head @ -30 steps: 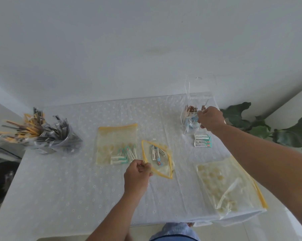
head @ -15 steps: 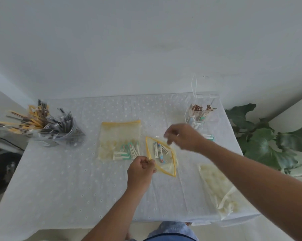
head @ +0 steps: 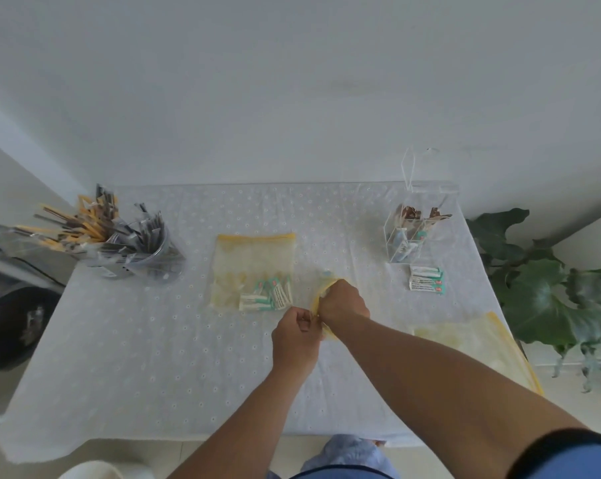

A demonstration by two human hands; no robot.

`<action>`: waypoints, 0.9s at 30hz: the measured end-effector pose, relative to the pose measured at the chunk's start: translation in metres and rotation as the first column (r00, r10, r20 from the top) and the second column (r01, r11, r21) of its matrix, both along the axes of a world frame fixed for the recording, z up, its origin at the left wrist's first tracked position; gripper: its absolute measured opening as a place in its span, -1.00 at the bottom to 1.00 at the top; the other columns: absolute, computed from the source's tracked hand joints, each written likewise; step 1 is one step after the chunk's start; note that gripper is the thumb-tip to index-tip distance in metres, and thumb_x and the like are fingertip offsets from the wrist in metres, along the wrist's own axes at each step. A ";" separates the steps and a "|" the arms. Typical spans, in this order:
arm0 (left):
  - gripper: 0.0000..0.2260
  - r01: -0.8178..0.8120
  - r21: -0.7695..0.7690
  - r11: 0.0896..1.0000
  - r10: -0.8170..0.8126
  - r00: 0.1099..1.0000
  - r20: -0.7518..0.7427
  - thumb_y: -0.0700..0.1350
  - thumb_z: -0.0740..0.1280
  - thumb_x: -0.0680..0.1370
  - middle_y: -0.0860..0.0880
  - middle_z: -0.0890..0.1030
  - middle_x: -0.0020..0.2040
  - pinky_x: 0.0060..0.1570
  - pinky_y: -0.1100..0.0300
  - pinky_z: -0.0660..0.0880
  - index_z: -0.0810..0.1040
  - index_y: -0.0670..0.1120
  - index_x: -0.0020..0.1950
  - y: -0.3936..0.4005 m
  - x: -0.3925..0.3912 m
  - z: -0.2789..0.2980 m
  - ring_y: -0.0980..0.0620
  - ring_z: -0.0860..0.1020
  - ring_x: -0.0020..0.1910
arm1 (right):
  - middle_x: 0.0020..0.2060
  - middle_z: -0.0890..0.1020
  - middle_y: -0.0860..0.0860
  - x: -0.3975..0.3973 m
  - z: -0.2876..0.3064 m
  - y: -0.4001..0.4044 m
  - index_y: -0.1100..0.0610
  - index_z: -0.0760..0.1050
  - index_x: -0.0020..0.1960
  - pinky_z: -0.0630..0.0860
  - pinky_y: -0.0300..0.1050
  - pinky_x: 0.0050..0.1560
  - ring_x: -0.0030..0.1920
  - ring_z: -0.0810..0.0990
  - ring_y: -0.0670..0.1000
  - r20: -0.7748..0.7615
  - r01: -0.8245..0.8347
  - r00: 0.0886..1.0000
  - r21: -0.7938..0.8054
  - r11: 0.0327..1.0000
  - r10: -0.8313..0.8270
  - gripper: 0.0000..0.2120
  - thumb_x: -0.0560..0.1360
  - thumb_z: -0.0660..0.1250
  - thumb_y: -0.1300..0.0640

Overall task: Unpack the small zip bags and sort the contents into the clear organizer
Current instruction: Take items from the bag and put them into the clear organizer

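The right hand, which hovered above the small zip bag half a second ago, has come down into its mouth; whether its fingers are apart or together I cannot tell, since they are hidden inside. The left hand still pinches the bag's near edge, fingers clamped on it. The bag sits mid-worktop, toward the near edge. A second bag lies just to its left, a third at the right edge. The clear organizer stands in the far right corner, with packets before it. A cup of sticks fills the far left corner. Bare cloth spreads along the near left.
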State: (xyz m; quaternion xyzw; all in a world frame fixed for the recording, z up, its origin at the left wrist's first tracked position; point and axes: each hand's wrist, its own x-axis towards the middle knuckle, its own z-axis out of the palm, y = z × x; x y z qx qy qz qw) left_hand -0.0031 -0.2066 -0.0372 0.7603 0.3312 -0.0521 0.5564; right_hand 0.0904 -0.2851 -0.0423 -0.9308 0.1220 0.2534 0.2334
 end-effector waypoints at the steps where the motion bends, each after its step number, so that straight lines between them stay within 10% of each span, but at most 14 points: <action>1: -0.94 -0.001 0.013 1.000 0.001 1.000 -0.008 -0.09 0.45 0.51 -0.01 0.69 -0.22 -0.13 -0.05 0.67 0.60 -0.03 -0.12 0.002 -0.001 -0.001 0.00 0.68 -0.20 | -0.06 0.63 0.05 -0.004 -0.003 0.003 0.10 0.51 0.02 0.55 -0.02 -0.07 -0.09 0.61 0.12 -0.001 0.056 0.998 0.017 0.998 -0.056 -0.92 0.54 0.30 0.15; 6: -0.92 0.007 0.010 1.000 -0.007 1.000 -0.025 -0.09 0.48 0.50 0.01 0.69 -0.23 -0.11 -0.04 0.68 0.61 -0.02 -0.13 0.010 -0.007 -0.007 0.02 0.69 -0.21 | -0.01 0.66 0.05 -0.013 -0.013 0.002 0.12 0.48 0.08 0.56 0.00 0.00 -0.01 0.65 0.15 0.035 0.180 0.983 0.013 0.984 -0.180 -0.87 0.55 0.33 0.14; 16: -0.90 -0.061 -0.019 0.998 0.061 0.998 -0.027 -0.13 0.44 0.55 -0.02 0.67 -0.25 -0.08 -0.08 0.68 0.57 -0.07 -0.13 0.001 -0.013 -0.014 0.09 0.70 -0.29 | -0.08 0.58 0.00 -0.023 -0.009 -0.022 0.01 0.43 0.11 0.41 -0.05 -0.12 -0.13 0.51 0.10 0.076 -0.345 0.932 -0.106 0.933 0.354 -0.80 0.53 0.18 -0.01; 27: -0.94 -0.153 -0.061 0.986 0.152 0.988 -0.020 -0.14 0.40 0.58 -0.07 0.69 -0.22 -0.10 -0.01 0.70 0.57 -0.10 -0.07 -0.004 -0.007 -0.011 0.12 0.71 -0.35 | -0.09 0.65 -0.14 -0.027 0.014 -0.083 0.06 0.53 0.03 0.40 -0.34 -0.31 -0.31 0.57 -0.20 0.379 -0.518 0.830 0.253 0.817 0.409 -0.92 0.57 0.36 0.08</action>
